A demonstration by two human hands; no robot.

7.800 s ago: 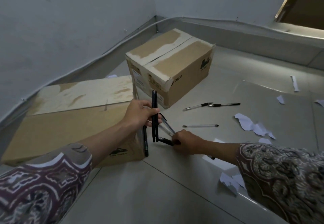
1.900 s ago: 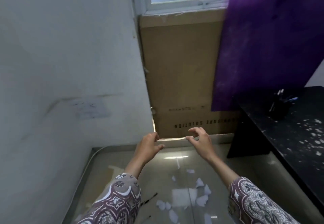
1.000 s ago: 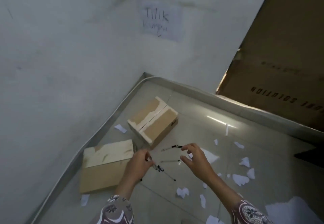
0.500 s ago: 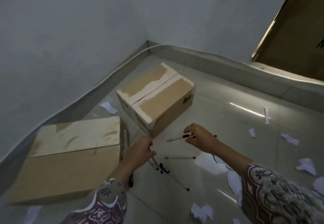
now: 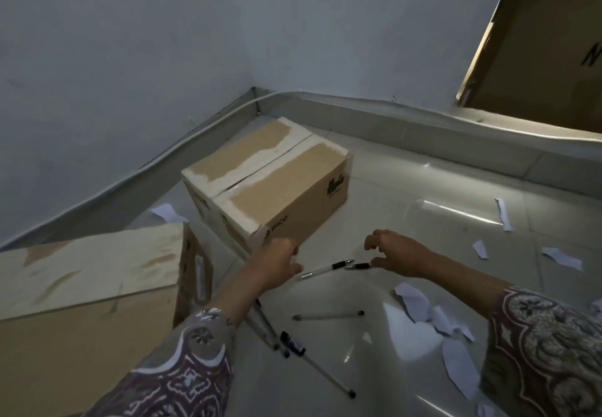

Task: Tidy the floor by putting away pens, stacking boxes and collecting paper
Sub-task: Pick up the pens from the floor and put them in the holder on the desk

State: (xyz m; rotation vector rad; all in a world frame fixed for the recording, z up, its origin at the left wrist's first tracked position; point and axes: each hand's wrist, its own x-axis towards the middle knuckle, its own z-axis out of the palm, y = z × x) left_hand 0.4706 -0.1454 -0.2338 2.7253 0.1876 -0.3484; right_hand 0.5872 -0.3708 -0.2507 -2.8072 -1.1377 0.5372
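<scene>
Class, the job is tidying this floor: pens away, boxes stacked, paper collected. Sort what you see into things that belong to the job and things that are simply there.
Belongs to the job:
- pens on the floor
- PICO box
- nearer cardboard box
- torn paper scraps
- left hand, right hand

Simply there:
- large cardboard sheet leaning at the wall
- skirting

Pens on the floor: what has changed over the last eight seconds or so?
The left hand has let go of its bunch of pens, which now lie on the floor, and reaches empty toward the small box. The right hand hovers open over two pens. Both boxes and the paper scraps stayed put.
</scene>
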